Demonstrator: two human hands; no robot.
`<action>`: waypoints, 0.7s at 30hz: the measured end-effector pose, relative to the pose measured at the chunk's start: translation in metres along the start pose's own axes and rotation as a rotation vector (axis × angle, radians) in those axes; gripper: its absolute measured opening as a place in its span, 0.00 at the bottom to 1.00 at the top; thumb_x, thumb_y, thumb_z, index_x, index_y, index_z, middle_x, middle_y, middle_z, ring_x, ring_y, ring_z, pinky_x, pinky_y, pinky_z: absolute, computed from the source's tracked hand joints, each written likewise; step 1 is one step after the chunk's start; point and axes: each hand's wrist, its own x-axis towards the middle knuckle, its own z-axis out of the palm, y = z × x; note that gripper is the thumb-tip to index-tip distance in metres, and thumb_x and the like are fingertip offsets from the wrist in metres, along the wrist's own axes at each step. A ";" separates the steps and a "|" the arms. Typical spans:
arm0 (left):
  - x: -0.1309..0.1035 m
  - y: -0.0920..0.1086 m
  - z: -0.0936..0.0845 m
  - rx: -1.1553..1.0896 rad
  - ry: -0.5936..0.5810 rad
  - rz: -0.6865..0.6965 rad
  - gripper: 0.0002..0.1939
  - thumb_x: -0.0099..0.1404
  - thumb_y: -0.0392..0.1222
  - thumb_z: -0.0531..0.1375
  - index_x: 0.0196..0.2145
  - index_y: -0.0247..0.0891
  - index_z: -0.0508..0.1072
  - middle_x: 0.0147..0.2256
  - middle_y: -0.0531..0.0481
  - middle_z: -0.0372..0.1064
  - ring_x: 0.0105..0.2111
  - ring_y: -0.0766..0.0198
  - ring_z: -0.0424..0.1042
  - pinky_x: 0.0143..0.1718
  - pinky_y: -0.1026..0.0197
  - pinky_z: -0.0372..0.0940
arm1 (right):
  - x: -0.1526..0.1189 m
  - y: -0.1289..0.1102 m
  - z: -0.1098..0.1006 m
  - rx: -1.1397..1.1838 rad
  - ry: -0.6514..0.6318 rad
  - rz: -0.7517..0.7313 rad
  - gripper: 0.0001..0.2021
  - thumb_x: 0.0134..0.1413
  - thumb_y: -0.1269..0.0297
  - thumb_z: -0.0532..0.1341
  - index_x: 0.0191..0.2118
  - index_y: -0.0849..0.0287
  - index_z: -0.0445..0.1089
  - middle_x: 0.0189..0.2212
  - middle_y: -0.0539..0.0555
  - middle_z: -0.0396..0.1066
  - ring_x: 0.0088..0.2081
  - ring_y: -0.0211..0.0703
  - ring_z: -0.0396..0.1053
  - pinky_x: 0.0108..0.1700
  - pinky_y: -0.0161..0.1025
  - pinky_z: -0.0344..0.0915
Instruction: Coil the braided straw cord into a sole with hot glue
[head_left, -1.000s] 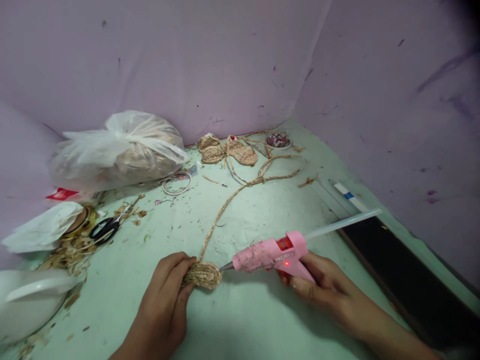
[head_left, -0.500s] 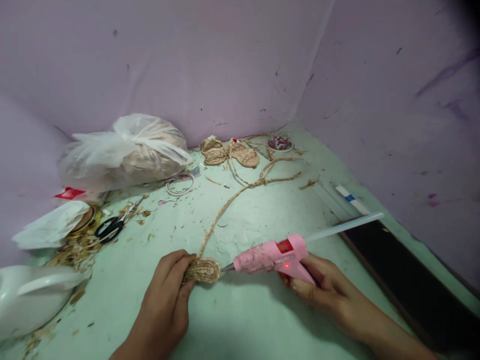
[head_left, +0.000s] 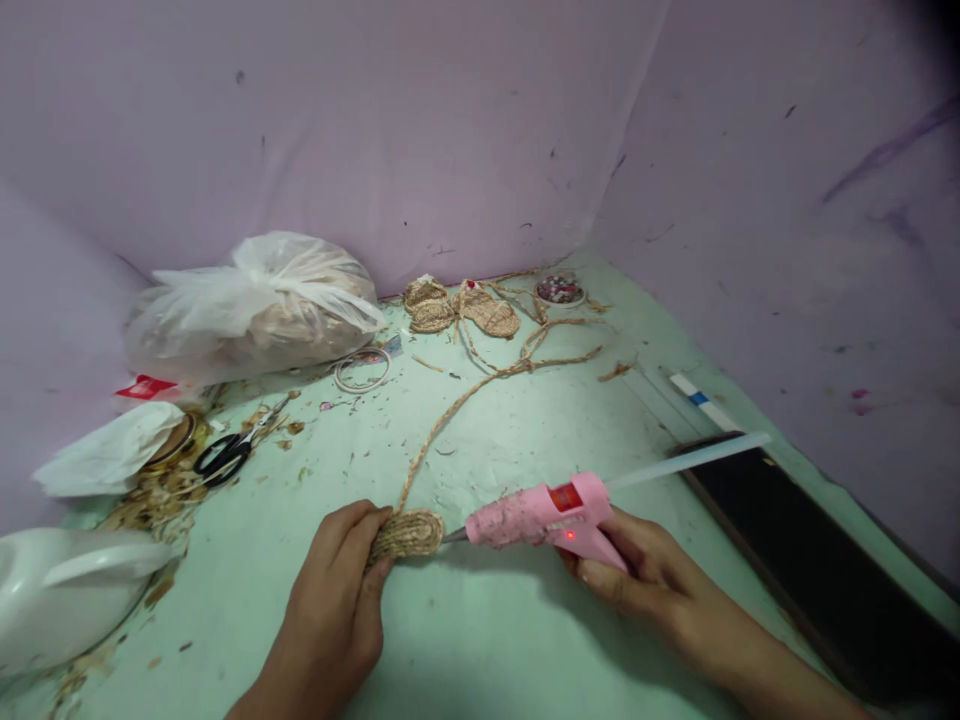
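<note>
Between the fingers and thumb of my left hand is a coiled oval of braided straw, closed in a pinch at its left end. A long straw braid runs from the coil up across the table and splits into loose strands. My right hand is wrapped round the handle of a pink hot glue gun, its small red light lit. A clear glue stick sticks out of the gun's back. The nozzle's tip is at the coil's right end; whether it touches I cannot tell.
Small woven straw soles lie by the back wall near a dish of beads. A tied plastic bag, black-handled scissors and a white jug stand along the left. A long black board lies on the right.
The coil's right end is tipped slightly up and shows more of its spiral. Both hands keep their grips, and the glue gun has barely moved.
</note>
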 end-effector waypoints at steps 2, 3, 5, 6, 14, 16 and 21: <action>-0.002 -0.002 0.001 0.004 -0.003 0.008 0.15 0.63 0.34 0.52 0.48 0.35 0.62 0.45 0.40 0.62 0.44 0.57 0.68 0.44 0.58 0.68 | 0.000 -0.001 0.001 0.000 0.008 -0.006 0.12 0.51 0.54 0.58 0.34 0.58 0.68 0.24 0.47 0.56 0.25 0.38 0.52 0.28 0.34 0.53; -0.003 -0.002 0.001 0.006 0.004 0.012 0.15 0.63 0.34 0.52 0.49 0.35 0.62 0.46 0.40 0.62 0.45 0.57 0.68 0.44 0.58 0.68 | 0.000 -0.002 0.001 0.002 0.008 -0.006 0.12 0.51 0.54 0.58 0.34 0.58 0.68 0.24 0.47 0.56 0.25 0.38 0.53 0.29 0.35 0.53; -0.004 -0.003 0.002 0.013 0.009 0.016 0.16 0.63 0.34 0.52 0.49 0.34 0.62 0.46 0.39 0.61 0.45 0.57 0.67 0.45 0.58 0.68 | 0.000 -0.002 0.002 0.001 0.007 -0.009 0.11 0.52 0.55 0.58 0.35 0.58 0.68 0.25 0.48 0.59 0.26 0.38 0.55 0.30 0.35 0.55; -0.004 -0.002 0.002 0.020 0.010 0.023 0.16 0.62 0.33 0.52 0.49 0.33 0.62 0.46 0.39 0.61 0.45 0.56 0.67 0.45 0.58 0.67 | 0.000 -0.002 0.003 -0.005 0.005 -0.010 0.11 0.52 0.56 0.59 0.36 0.58 0.68 0.25 0.48 0.60 0.27 0.38 0.56 0.30 0.35 0.55; -0.003 0.004 0.002 0.071 0.050 0.033 0.15 0.63 0.31 0.51 0.48 0.29 0.62 0.44 0.38 0.61 0.44 0.55 0.65 0.44 0.56 0.66 | -0.002 0.003 -0.006 -0.079 0.105 -0.001 0.15 0.54 0.51 0.57 0.33 0.60 0.69 0.23 0.49 0.62 0.24 0.37 0.58 0.25 0.33 0.54; -0.004 0.004 0.002 0.111 0.046 0.067 0.15 0.63 0.31 0.51 0.48 0.28 0.62 0.44 0.37 0.61 0.44 0.56 0.65 0.43 0.57 0.67 | 0.002 0.001 -0.013 -0.112 0.221 0.042 0.16 0.55 0.50 0.56 0.32 0.60 0.68 0.20 0.48 0.62 0.22 0.36 0.57 0.23 0.33 0.53; -0.011 0.000 0.005 0.187 0.013 0.067 0.16 0.62 0.30 0.51 0.48 0.29 0.62 0.44 0.37 0.61 0.43 0.55 0.65 0.43 0.55 0.68 | 0.018 0.001 -0.042 -0.435 0.603 0.187 0.20 0.46 0.50 0.60 0.40 0.61 0.70 0.20 0.50 0.66 0.21 0.40 0.60 0.22 0.36 0.56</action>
